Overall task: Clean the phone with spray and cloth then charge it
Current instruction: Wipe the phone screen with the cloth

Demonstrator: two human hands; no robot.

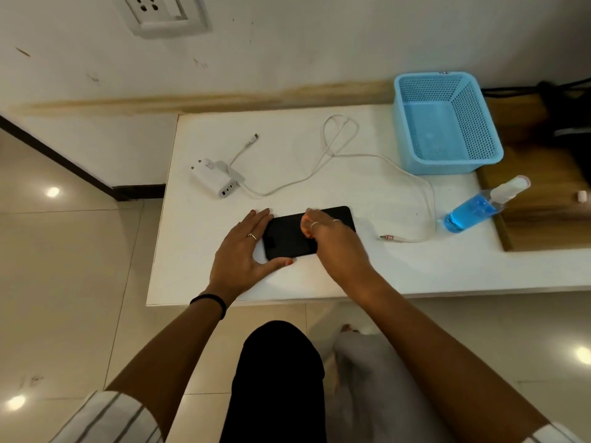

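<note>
- Black phone [308, 231] lying flat and screen-up on the white table [319, 276], near the front edge.
- Left hand [241, 251] spread, fingers straight along the phone's far-left edge, thumb along its near edge: bracing, not clutching.
- Right hand [329, 233] curled over the middle of the phone; cannot tell whether anything is pinched under the fingers, no cloth visible.
- Probably wiping or steadying: keep the left brace firm so the phone does not skid, press lightly, work end to end.
- Spray bottle [479, 209] of blue liquid right of the phone, well apart.
- Charging cable [403, 239] plug just right of the phone; white charger [217, 179] behind it to the left.
- Blue basket [447, 123] behind and right of the phone.
</note>
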